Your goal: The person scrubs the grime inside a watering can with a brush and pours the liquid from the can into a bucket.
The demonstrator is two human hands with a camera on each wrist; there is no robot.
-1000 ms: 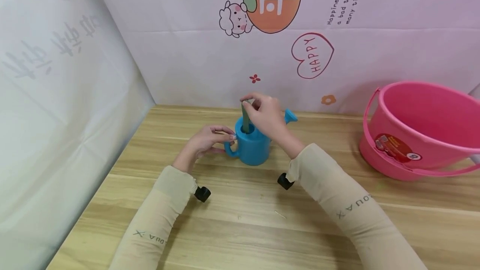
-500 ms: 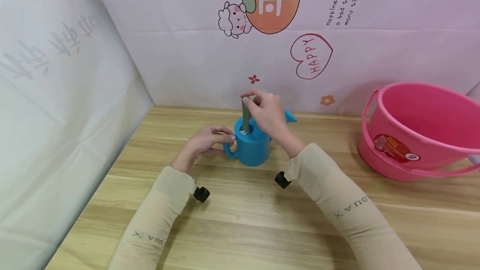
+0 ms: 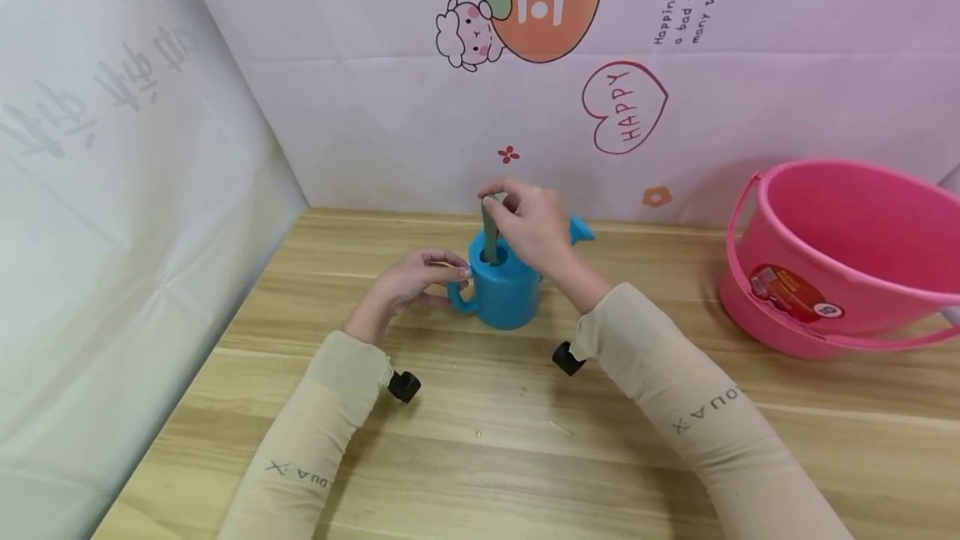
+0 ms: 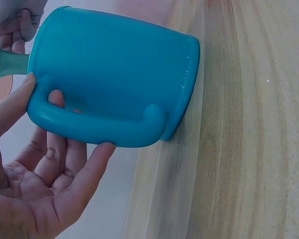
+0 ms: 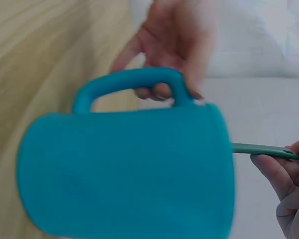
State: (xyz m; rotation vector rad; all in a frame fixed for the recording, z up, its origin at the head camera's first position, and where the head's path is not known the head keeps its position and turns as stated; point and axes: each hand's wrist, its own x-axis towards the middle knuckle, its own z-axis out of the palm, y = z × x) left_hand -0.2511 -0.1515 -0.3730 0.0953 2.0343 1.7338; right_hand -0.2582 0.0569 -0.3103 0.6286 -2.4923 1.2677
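A blue watering can [image 3: 507, 300] stands upright on the wooden table, spout to the right. My left hand [image 3: 420, 280] holds its loop handle [image 4: 97, 130]; fingers show behind and through the loop in the left wrist view. Above the can's round opening, my right hand [image 3: 534, 225] pinches the top of a green brush [image 3: 490, 233] between thumb and fingers. The brush's lower end is inside the can, so its bristles are mostly hidden. In the right wrist view, the flat green brush handle [image 5: 261, 150] sticks out of the can's top.
A large pink bucket [image 3: 795, 340] with a pink handle stands at the right. A printed white cloth [image 3: 390, 132] hangs behind the table, and another white sheet [image 3: 150, 215] is at the left. Small bits [image 3: 559, 427] lie on the table [image 3: 450, 490] in front.
The brush rose slightly half a second ago, showing white bristles at the opening, and is now lower in the can again. The left hand and the can stay in place.
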